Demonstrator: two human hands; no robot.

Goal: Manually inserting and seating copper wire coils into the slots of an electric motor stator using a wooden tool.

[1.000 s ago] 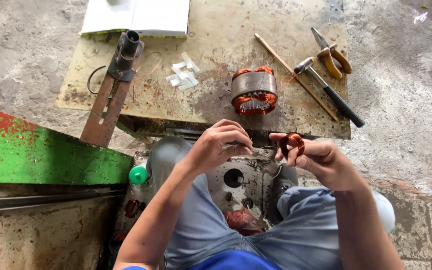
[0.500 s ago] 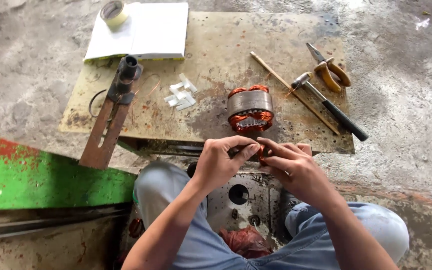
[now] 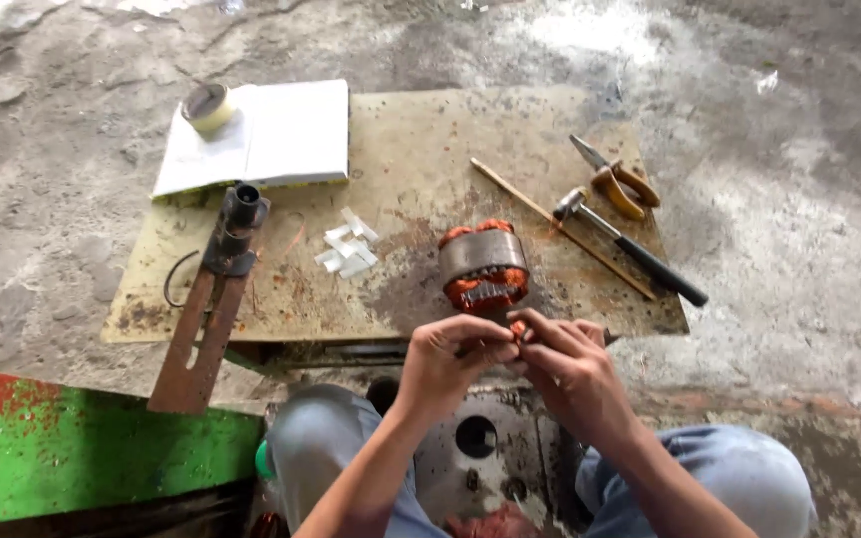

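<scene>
My left hand and my right hand meet fingertip to fingertip just in front of a low board. Together they pinch a small orange-copper piece, most of it hidden by the fingers. Right behind the hands, on the board, stands a motor stator, a grey metal ring with orange copper windings. Below my hands, between my knees, lies a grey metal housing with round holes.
On the board lie a hammer, pliers with orange handles, a thin wooden stick, white paper slips, an open notebook with a tape roll, and a rusty metal bracket. A green and red metal body sits at left.
My hands have come together and moved forward towards the stator. One second ago they were apart, the right one holding the orange piece. The view has tilted up over the board.
</scene>
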